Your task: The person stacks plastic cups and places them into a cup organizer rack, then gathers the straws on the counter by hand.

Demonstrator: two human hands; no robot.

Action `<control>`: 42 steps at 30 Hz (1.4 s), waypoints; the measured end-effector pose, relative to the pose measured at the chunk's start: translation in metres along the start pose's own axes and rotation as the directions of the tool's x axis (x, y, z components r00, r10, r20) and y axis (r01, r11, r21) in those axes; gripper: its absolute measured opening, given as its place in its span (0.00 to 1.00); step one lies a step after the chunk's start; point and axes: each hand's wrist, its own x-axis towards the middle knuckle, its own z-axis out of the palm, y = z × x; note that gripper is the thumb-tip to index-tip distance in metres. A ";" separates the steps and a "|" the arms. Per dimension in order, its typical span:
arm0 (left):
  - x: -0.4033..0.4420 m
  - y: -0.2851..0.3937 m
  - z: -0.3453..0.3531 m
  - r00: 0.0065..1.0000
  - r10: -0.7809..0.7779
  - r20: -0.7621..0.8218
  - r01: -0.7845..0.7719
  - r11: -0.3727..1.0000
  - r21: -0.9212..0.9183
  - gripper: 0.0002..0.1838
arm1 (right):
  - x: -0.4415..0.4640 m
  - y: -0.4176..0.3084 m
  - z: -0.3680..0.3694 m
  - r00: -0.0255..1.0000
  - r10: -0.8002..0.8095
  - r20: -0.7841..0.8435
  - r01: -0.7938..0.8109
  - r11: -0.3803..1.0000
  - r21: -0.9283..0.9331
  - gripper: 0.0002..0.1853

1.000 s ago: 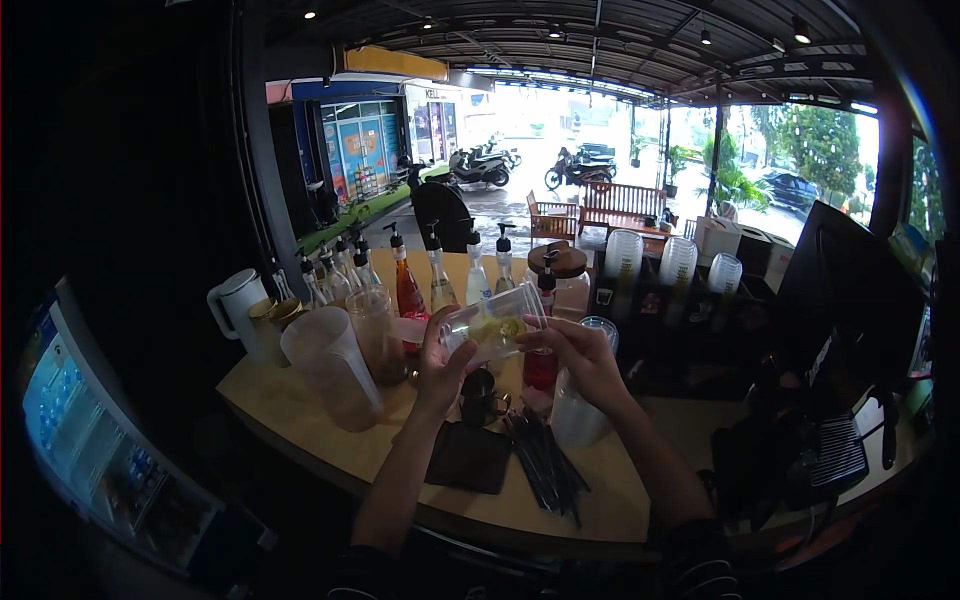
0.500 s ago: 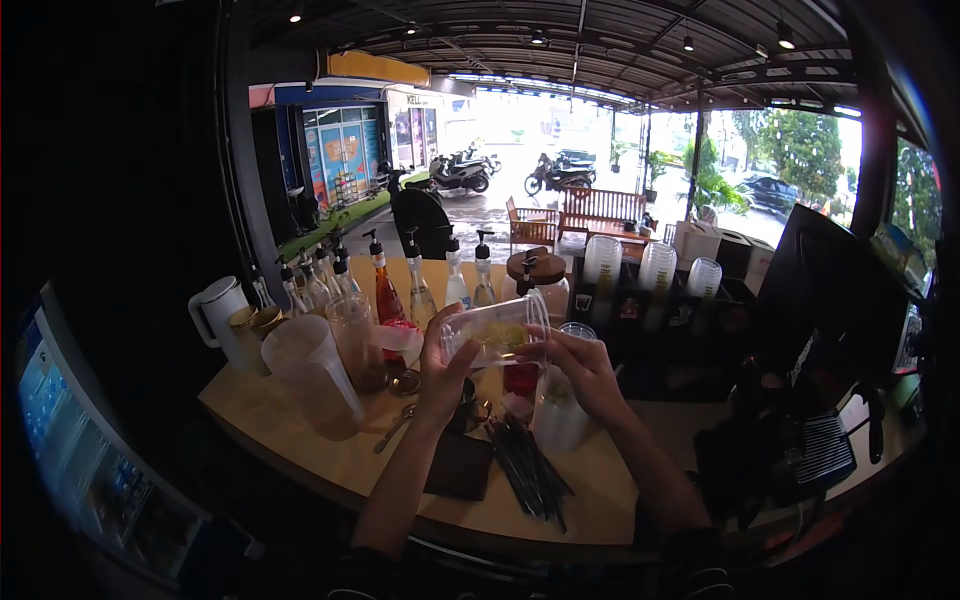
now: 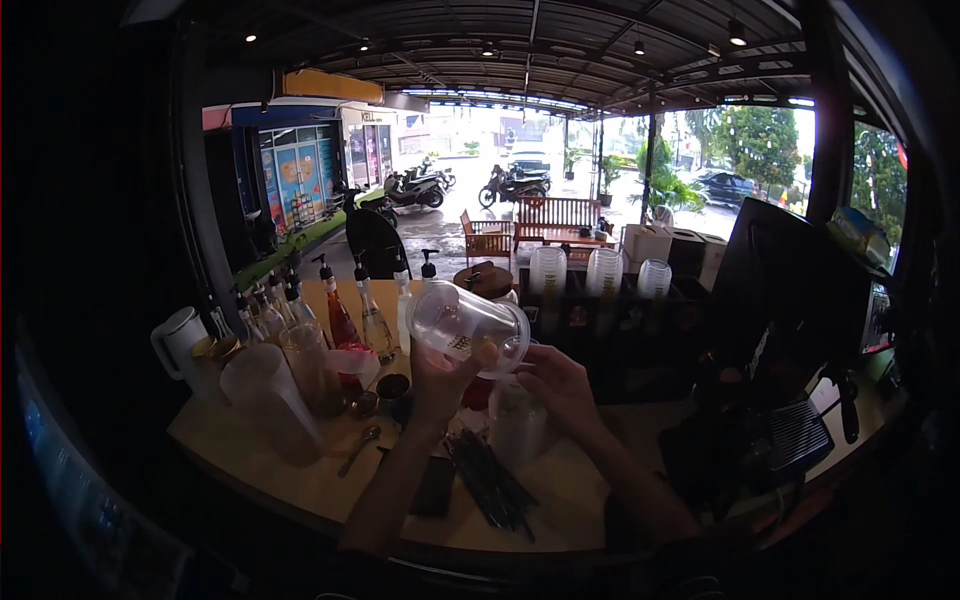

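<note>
A clear plastic cup [image 3: 468,312] lies tilted in the air above the counter, with small print on its side. My left hand [image 3: 440,388] is wrapped round it from below. My right hand [image 3: 560,388] has its fingers bent together at the cup's lower right rim; whatever else they may pinch is hidden. Below the hands stands a translucent pitcher [image 3: 517,428], partly covered by my right hand. A bundle of black straws [image 3: 490,485] and a dark flat pad [image 3: 432,487] lie nearer to me. A spoon [image 3: 358,452] rests to the left.
Pump bottles, among them a red syrup bottle [image 3: 341,312], line the counter's left back. A measuring jug [image 3: 262,390] and a white pitcher [image 3: 178,340] stand at left. Stacked cups [image 3: 548,272] sit in a black organizer behind. A dark monitor [image 3: 765,270] and machine occupy the right.
The cup has turned in my left hand, its base now toward the upper left. My right hand has drawn down to the rim's edge. The view has swung right.
</note>
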 end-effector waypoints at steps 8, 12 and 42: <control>0.017 -0.004 0.050 0.963 0.196 0.186 -0.255 0.884 0.392 0.40 | -0.009 -0.059 -0.017 0.918 -0.382 -0.108 0.225 0.725 -0.651 0.41; 0.017 -0.004 0.083 0.895 0.268 0.357 -0.431 0.729 0.532 0.43 | -0.011 -0.064 -0.026 0.872 -0.480 -0.093 0.241 0.589 -0.771 0.43; 0.033 -0.148 0.155 0.933 -0.231 0.275 -0.274 0.036 0.961 0.52 | 0.127 -0.011 -0.296 0.876 -0.053 -0.479 -0.428 0.374 -0.823 0.43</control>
